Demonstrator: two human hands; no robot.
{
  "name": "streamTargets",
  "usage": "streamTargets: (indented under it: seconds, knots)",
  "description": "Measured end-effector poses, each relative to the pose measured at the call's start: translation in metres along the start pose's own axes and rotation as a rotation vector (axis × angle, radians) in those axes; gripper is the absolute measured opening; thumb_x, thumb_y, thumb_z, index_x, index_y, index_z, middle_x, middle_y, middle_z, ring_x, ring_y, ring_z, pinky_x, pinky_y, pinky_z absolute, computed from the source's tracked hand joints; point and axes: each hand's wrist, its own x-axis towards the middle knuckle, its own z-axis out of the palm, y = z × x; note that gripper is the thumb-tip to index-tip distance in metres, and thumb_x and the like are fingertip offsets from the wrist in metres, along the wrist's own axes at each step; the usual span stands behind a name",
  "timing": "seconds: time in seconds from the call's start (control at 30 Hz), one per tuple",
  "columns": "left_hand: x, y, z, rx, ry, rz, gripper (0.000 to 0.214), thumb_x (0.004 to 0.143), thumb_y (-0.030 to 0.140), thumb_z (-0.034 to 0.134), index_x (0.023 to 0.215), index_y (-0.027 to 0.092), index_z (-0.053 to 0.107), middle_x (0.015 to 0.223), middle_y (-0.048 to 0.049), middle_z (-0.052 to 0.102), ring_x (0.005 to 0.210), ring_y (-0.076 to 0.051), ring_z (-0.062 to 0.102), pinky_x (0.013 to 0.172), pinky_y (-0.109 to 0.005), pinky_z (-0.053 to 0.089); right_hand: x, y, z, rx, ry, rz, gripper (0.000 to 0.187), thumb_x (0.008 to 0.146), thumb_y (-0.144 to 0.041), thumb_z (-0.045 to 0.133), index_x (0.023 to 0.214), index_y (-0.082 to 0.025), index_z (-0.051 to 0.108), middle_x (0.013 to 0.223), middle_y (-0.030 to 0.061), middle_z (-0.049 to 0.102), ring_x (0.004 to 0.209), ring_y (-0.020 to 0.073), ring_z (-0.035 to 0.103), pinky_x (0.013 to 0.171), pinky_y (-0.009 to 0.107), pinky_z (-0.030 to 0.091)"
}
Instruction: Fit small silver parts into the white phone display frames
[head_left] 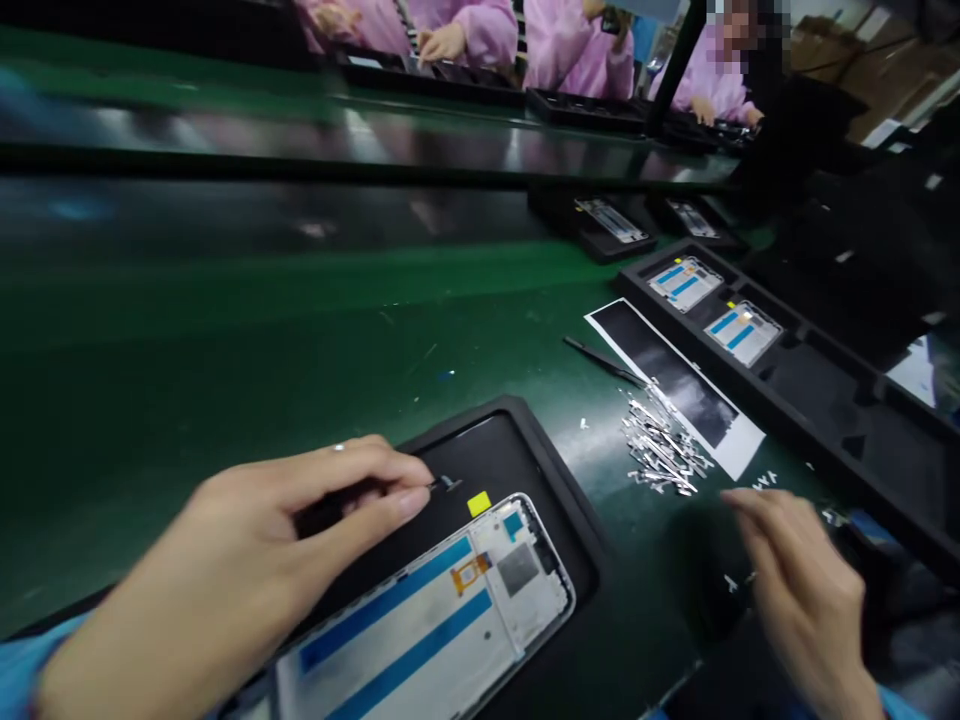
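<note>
Over the black tray (480,440), my left hand (277,540) is closed in a pinch, thumb against index finger. A small grey part (450,483), perhaps a connector, sticks out from its fingertips; its kind is too small to make out. Just below lies an opened phone frame (427,640) with blue strips, an orange flex cable (469,574) and a yellow tab (478,503). To the right, my right hand (806,590) hovers near a pile of small silvery parts (664,440). Its fingers are stretched out, slightly blurred, with nothing visible in them; the thumb is hidden.
Black tweezers (604,360) lie beside a white-edged black sheet (675,380). A long black tray (817,410) at the right carries two phone frames (742,332). More trays (600,225) stand farther back on the green bench (300,350). Co-workers in pink sleeves (487,35) sit opposite.
</note>
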Motion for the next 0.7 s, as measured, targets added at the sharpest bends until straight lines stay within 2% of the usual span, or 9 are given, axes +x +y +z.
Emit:
streamTargets:
  seconds: [0.07, 0.1, 0.17, 0.3, 0.4, 0.5, 0.6, 0.7]
  knots:
    - [0.000, 0.014, 0.006, -0.053, -0.022, 0.076, 0.027, 0.065, 0.049, 0.059, 0.064, 0.022, 0.064, 0.071, 0.0065, 0.064, 0.064, -0.011, 0.057, 0.053, -0.016, 0.043, 0.000, -0.035, 0.005, 0.255, -0.237, -0.032, 0.029, 0.088, -0.025, 0.036, 0.114, -0.020, 0.046, 0.107, 0.0058, 0.056, 0.098, 0.0173, 0.054, 0.080, 0.028, 0.048]
    - [0.000, 0.017, 0.008, -0.066, -0.028, 0.128, 0.026, 0.067, 0.048, 0.057, 0.063, 0.022, 0.064, 0.068, 0.0061, 0.065, 0.061, -0.011, 0.057, 0.051, -0.015, 0.042, 0.000, -0.049, 0.007, 0.298, -0.305, -0.057, 0.033, 0.088, -0.028, 0.037, 0.120, -0.020, 0.042, 0.113, 0.0051, 0.055, 0.102, 0.0166, 0.054, 0.082, 0.026, 0.048]
    - [-0.001, 0.017, 0.010, -0.051, -0.023, 0.224, 0.024, 0.070, 0.044, 0.054, 0.060, 0.024, 0.064, 0.064, 0.0061, 0.065, 0.057, -0.010, 0.058, 0.047, -0.014, 0.041, 0.000, -0.068, 0.009, 0.335, -0.347, -0.087, 0.038, 0.088, -0.030, 0.039, 0.124, -0.019, 0.039, 0.117, 0.0042, 0.054, 0.105, 0.0161, 0.053, 0.084, 0.023, 0.047]
    - [-0.007, 0.009, 0.013, 0.018, -0.004, 0.315, 0.023, 0.076, 0.036, 0.048, 0.061, 0.027, 0.062, 0.063, 0.0080, 0.064, 0.059, -0.009, 0.060, 0.047, -0.012, 0.041, 0.002, -0.071, 0.004, 0.383, -0.306, -0.225, 0.034, 0.087, -0.026, 0.042, 0.119, -0.017, 0.046, 0.107, 0.0055, 0.060, 0.097, 0.0181, 0.058, 0.081, 0.024, 0.049]
    - [-0.013, 0.007, 0.018, 0.021, -0.046, 0.348, 0.022, 0.077, 0.031, 0.045, 0.062, 0.026, 0.060, 0.062, 0.0083, 0.062, 0.058, -0.007, 0.059, 0.051, -0.012, 0.043, 0.005, -0.066, -0.002, 0.380, -0.263, -0.304, 0.029, 0.086, -0.024, 0.042, 0.113, -0.017, 0.051, 0.097, 0.0055, 0.064, 0.090, 0.0179, 0.061, 0.077, 0.024, 0.050]
    - [-0.019, 0.008, 0.023, 0.073, -0.061, 0.408, 0.021, 0.077, 0.025, 0.044, 0.060, 0.024, 0.057, 0.059, 0.0067, 0.058, 0.055, -0.008, 0.056, 0.051, -0.016, 0.043, 0.009, -0.070, -0.003, 0.329, -0.233, -0.346, 0.026, 0.086, -0.021, 0.040, 0.107, -0.016, 0.054, 0.095, 0.0060, 0.064, 0.089, 0.0185, 0.061, 0.078, 0.026, 0.050]
    - [-0.021, 0.010, 0.028, 0.163, -0.019, 0.491, 0.024, 0.079, 0.023, 0.040, 0.060, 0.022, 0.055, 0.059, 0.0048, 0.057, 0.054, -0.011, 0.055, 0.054, -0.022, 0.043, 0.013, -0.080, 0.001, 0.250, -0.169, -0.331, 0.024, 0.085, -0.017, 0.042, 0.104, -0.013, 0.054, 0.096, 0.0075, 0.064, 0.090, 0.0187, 0.061, 0.080, 0.028, 0.050]
    - [-0.021, 0.011, 0.030, 0.234, -0.006, 0.527, 0.025, 0.081, 0.021, 0.037, 0.063, 0.021, 0.054, 0.061, 0.0032, 0.056, 0.056, -0.012, 0.053, 0.056, -0.025, 0.042, 0.016, -0.091, 0.005, 0.198, -0.112, -0.391, 0.020, 0.082, -0.014, 0.045, 0.099, -0.010, 0.056, 0.094, 0.0089, 0.064, 0.085, 0.0178, 0.062, 0.079, 0.028, 0.049]
